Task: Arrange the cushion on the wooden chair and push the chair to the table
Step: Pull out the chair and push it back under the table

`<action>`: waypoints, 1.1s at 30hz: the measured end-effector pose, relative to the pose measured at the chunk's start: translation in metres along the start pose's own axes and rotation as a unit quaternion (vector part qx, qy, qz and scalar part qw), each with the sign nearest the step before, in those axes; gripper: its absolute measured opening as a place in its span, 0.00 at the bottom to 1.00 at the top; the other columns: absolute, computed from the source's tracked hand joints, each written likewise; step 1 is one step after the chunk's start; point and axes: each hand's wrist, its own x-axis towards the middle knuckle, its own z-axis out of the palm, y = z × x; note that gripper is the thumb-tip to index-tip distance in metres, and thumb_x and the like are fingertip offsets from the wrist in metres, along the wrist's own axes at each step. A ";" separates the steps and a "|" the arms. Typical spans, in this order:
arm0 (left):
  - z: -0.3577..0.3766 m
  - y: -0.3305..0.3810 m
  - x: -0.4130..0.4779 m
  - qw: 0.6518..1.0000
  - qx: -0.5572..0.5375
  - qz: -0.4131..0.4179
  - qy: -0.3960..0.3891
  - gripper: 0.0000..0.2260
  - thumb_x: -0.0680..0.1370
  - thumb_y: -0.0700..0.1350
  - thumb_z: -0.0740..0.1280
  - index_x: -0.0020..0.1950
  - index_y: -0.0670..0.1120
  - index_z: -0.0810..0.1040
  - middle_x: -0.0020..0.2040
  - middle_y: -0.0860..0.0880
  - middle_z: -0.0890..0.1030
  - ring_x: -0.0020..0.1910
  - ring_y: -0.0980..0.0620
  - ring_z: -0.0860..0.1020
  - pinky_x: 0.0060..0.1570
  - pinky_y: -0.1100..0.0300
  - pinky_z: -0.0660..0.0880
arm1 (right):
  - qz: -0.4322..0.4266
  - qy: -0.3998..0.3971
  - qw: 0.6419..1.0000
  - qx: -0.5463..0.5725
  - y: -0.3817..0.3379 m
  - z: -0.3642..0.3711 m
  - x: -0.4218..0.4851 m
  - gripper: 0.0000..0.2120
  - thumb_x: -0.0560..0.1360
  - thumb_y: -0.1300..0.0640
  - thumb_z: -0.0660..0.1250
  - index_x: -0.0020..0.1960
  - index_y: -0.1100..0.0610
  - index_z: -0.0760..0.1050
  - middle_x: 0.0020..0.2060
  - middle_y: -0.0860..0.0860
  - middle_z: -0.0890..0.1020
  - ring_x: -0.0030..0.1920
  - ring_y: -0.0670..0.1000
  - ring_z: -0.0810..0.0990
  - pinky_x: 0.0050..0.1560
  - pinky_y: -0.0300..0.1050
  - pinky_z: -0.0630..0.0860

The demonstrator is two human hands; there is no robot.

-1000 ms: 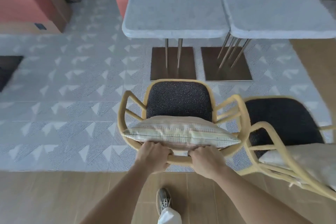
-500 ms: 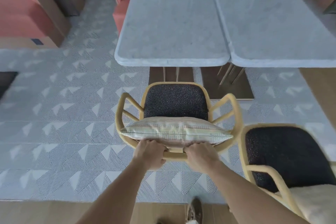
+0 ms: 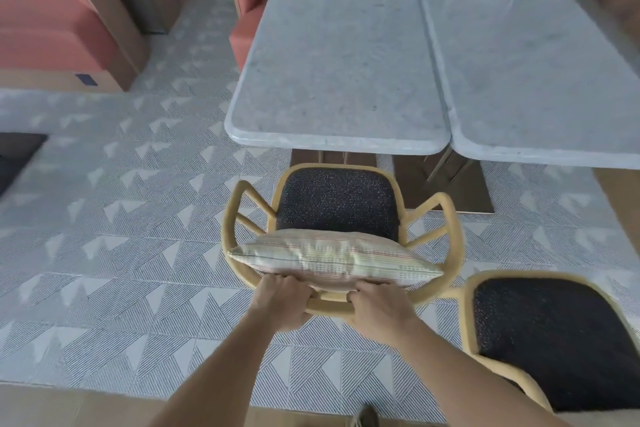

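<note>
A wooden chair (image 3: 453,236) with a dark speckled seat stands just in front of the grey marble table (image 3: 339,80), its front rim almost under the table's near edge. A striped pale cushion (image 3: 332,258) leans upright against the chair's curved backrest. My left hand (image 3: 282,302) and my right hand (image 3: 377,308) both grip the backrest's top rail, side by side, right behind the cushion.
A second wooden chair (image 3: 554,340) with a dark seat stands close on the right, touching the first one's arm. A second marble table (image 3: 540,80) adjoins the first. Orange sofas (image 3: 52,38) sit at the back and left. Patterned grey rug (image 3: 121,236) underfoot.
The chair has moved forward toward the table with both hands on its backrest; the seat's front edge now reaches the table's edge. The cushion stays put against the backrest.
</note>
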 end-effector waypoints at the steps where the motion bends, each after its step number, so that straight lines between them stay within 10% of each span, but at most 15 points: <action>1: 0.000 0.001 0.000 1.000 -0.003 0.001 0.000 0.11 0.83 0.57 0.65 0.59 0.56 0.84 0.46 0.55 0.87 0.48 0.50 0.85 0.46 0.54 0.77 | 0.002 -0.003 1.000 0.001 0.001 -0.002 -0.002 0.18 0.81 0.44 0.61 0.62 0.52 0.82 0.56 0.49 0.83 0.42 0.56 0.86 0.36 0.48 0.78; 33: 0.027 0.005 -0.047 0.999 -0.018 0.006 -0.031 0.12 0.82 0.55 0.65 0.64 0.61 0.83 0.51 0.54 0.87 0.54 0.49 0.85 0.58 0.51 0.77 | 0.026 -0.043 0.999 -0.001 -0.044 0.013 -0.032 0.12 0.81 0.58 0.62 0.59 0.56 0.82 0.53 0.55 0.84 0.42 0.58 0.86 0.40 0.51 0.72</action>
